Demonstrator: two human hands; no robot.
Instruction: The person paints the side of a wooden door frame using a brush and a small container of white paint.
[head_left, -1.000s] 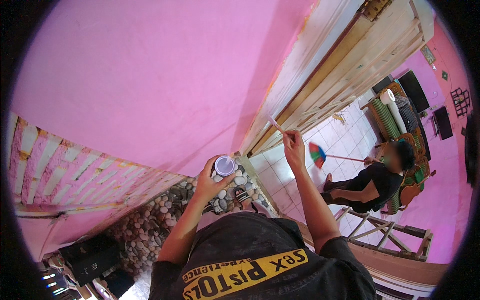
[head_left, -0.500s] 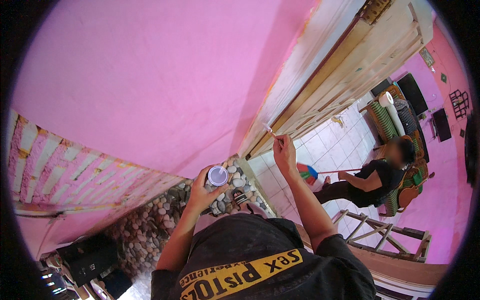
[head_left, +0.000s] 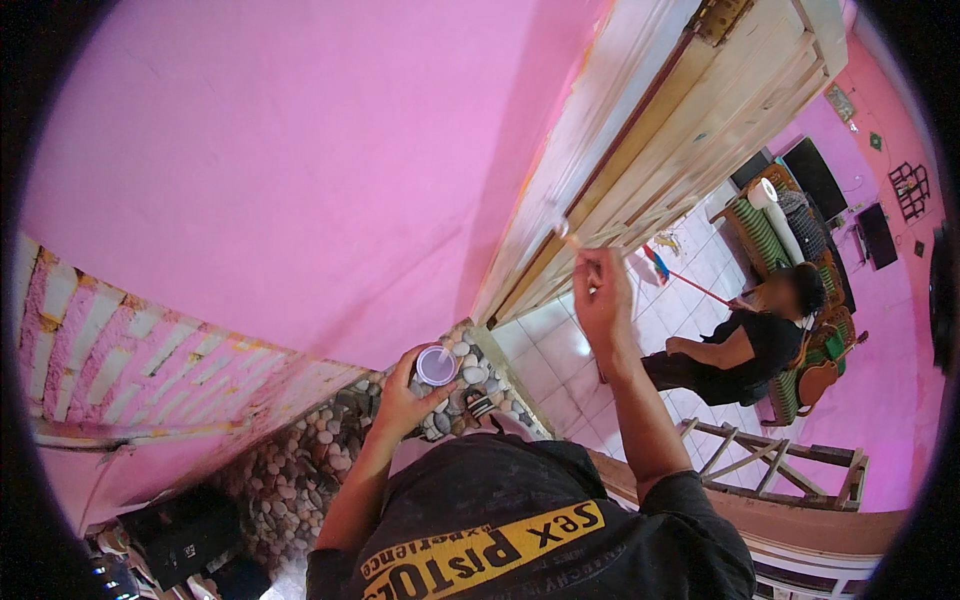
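While the small brush sits pinched in the right hand, its tip meets the pale wooden door frame, just where frame and pink wall join. Right grip: closed on the brush handle, fingers bunched near the top. Left hand: wrapped round a small round cup, held level below and left of the brush, open mouth up, pale lilac contents showing.

Judgement on the stroke: best done with light pressure, bristles drawn along the frame edge and not across it, so no colour strays onto the wall. Cup is better kept upright and close under the brush to catch drips.

Counts: one brush, one cup, two hands at work. Below the cup, a band of rounded pebbles set at the wall foot, too many to count. One dark box lower left. On the tiled floor beyond the frame, one other person sits, with one red-handled broom nearby. One wooden ladder-like rack lies at the right.
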